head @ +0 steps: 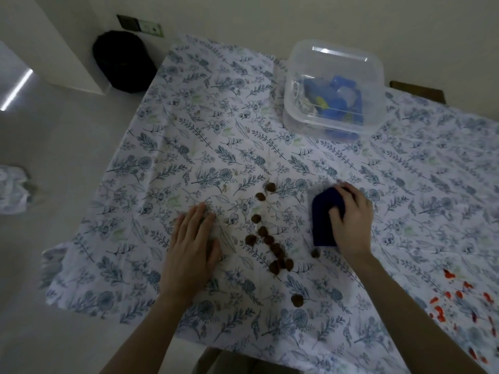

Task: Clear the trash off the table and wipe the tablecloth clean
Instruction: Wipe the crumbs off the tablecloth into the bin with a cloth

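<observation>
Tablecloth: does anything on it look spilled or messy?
Yes. Brown lumps lie scattered in a rough line between the left hand, flat on the fabric, and the right hand holding a blue rag. Red splatters stain the tablecloth at its near right corner.

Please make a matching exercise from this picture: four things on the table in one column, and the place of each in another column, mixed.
Things:
1. blue cloth
2. brown pellets
3. clear container
4. red stains

Places:
A. far side of the tablecloth
B. near right corner
C. under the right hand
D. between the left hand and the cloth

Pairs: 1-C, 2-D, 3-A, 4-B
</observation>
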`<state>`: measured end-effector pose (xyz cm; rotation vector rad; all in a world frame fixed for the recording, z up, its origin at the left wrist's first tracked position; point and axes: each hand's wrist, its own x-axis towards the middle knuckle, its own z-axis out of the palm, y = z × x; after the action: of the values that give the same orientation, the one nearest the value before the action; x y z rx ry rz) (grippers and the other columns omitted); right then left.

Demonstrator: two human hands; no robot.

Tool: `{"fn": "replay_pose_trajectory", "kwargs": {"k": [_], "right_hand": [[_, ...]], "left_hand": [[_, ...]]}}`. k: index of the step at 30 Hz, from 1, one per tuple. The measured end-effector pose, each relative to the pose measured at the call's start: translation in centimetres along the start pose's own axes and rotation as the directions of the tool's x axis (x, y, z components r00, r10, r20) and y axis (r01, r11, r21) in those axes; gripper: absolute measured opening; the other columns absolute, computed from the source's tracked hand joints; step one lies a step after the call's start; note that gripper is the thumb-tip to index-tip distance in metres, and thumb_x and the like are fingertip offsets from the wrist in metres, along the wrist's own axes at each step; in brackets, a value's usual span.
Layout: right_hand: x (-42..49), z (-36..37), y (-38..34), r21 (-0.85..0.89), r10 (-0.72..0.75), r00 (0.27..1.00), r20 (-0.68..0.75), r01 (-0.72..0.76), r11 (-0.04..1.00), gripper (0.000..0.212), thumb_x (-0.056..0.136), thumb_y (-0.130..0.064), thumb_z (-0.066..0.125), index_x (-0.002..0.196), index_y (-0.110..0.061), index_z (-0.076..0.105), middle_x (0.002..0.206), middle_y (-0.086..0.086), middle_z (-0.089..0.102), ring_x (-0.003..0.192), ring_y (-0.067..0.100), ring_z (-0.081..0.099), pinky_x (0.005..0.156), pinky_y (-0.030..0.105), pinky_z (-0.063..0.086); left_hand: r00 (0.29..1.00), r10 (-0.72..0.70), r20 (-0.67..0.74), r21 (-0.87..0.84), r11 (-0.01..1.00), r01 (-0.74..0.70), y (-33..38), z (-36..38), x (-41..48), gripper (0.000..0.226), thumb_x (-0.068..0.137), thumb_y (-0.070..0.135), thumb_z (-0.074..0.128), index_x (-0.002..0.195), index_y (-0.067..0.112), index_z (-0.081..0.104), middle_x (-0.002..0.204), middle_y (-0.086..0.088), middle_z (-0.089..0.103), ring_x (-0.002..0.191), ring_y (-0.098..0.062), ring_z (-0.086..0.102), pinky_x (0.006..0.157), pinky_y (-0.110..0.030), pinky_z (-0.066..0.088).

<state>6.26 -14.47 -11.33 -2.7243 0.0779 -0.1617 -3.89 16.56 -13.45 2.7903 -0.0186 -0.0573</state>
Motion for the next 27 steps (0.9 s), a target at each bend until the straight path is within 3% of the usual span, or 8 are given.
{"fn": "replay_pose_trajectory", "kwargs": {"k": [3, 7, 13, 16, 21, 24, 27], "right_hand": [[1.3, 0.4, 0.1, 0.022, 0.035, 0.999, -0.020, -0.035, 0.999, 0.046, 0.086, -0.013, 0.042, 0.130, -0.006, 0.051, 0.136, 0.018, 0.046, 0.122, 0.036, 0.041, 0.105, 0.038, 0.026], [4.5, 1.6, -2.6, 0.147, 0.064, 0.998, -0.029, -0.059, 0.987, 0.046, 0.088, -0.001, 0.050, 0.133, -0.003, 0.046, 0.137, 0.020, 0.042, 0.125, 0.033, 0.041, 0.108, 0.039, 0.034], [6.5, 4.1, -8.0, 0.182, -0.182, 0.977, 0.108, 0.161, 0.970, 0.041, 0.086, -0.013, 0.056, 0.127, -0.011, 0.056, 0.139, 0.009, 0.048, 0.124, 0.026, 0.047, 0.107, 0.036, 0.037], [5.2, 4.8, -10.1, 0.206, -0.353, 0.908, 0.227, 0.310, 0.928, 0.048, 0.086, -0.029, 0.059, 0.132, -0.016, 0.053, 0.145, 0.003, 0.043, 0.130, 0.023, 0.041, 0.109, 0.039, 0.032], [2.0, 4.7, -10.5, 0.156, -0.593, 0.732, 0.336, 0.577, 0.801, 0.064, 0.087, -0.057, 0.050, 0.141, -0.023, 0.041, 0.154, 0.002, 0.028, 0.136, 0.025, 0.030, 0.112, 0.042, 0.024], [1.2, 4.4, -10.0, 0.146, -0.623, 0.689, 0.369, 0.619, 0.772, 0.060, 0.091, -0.055, 0.046, 0.140, -0.022, 0.042, 0.152, 0.005, 0.030, 0.134, 0.027, 0.031, 0.111, 0.045, 0.028], [1.3, 4.1, -9.7, 0.163, -0.613, 0.701, 0.365, 0.600, 0.783, 0.050, 0.092, -0.042, 0.051, 0.136, -0.017, 0.048, 0.147, 0.009, 0.038, 0.129, 0.030, 0.038, 0.109, 0.044, 0.035]], "left_hand": [[1.000, -0.005, -0.003, -0.003, 1.000, 0.005, 0.0, 0.0, 0.0, 0.055, 0.097, 0.039, 0.032, 0.145, 0.012, 0.035, 0.158, -0.008, 0.024, 0.149, -0.019, 0.012, 0.122, -0.041, 0.011], [1.000, -0.003, -0.011, -0.019, 1.000, 0.003, 0.0, 0.0, 0.0, 0.053, 0.097, 0.037, 0.036, 0.145, 0.013, 0.035, 0.158, -0.007, 0.025, 0.149, -0.019, 0.013, 0.123, -0.042, 0.013], [1.000, -0.012, -0.019, -0.026, 1.000, 0.012, 0.0, 0.0, -0.1, 0.053, 0.098, 0.037, 0.037, 0.145, 0.013, 0.035, 0.158, -0.007, 0.024, 0.149, -0.017, 0.012, 0.123, -0.040, 0.011], [1.000, -0.010, -0.024, -0.031, 0.999, 0.010, 0.0, 0.0, 0.0, 0.053, 0.098, 0.037, 0.035, 0.145, 0.013, 0.036, 0.158, -0.008, 0.024, 0.149, -0.018, 0.014, 0.122, -0.041, 0.013], [1.000, -0.006, -0.016, -0.029, 1.000, 0.005, 0.0, 0.2, 0.0, 0.053, 0.098, 0.036, 0.035, 0.145, 0.011, 0.036, 0.158, -0.008, 0.024, 0.149, -0.019, 0.015, 0.122, -0.042, 0.015], [1.000, -0.003, -0.017, -0.020, 1.000, 0.003, 0.0, 0.2, 0.0, 0.053, 0.098, 0.036, 0.035, 0.145, 0.012, 0.035, 0.158, -0.008, 0.024, 0.149, -0.018, 0.014, 0.122, -0.041, 0.013], [1.000, -0.008, -0.015, -0.021, 1.000, 0.008, 0.0, 0.0, 0.0, 0.054, 0.098, 0.037, 0.034, 0.146, 0.012, 0.034, 0.158, -0.006, 0.024, 0.149, -0.016, 0.012, 0.123, -0.039, 0.010]]}}
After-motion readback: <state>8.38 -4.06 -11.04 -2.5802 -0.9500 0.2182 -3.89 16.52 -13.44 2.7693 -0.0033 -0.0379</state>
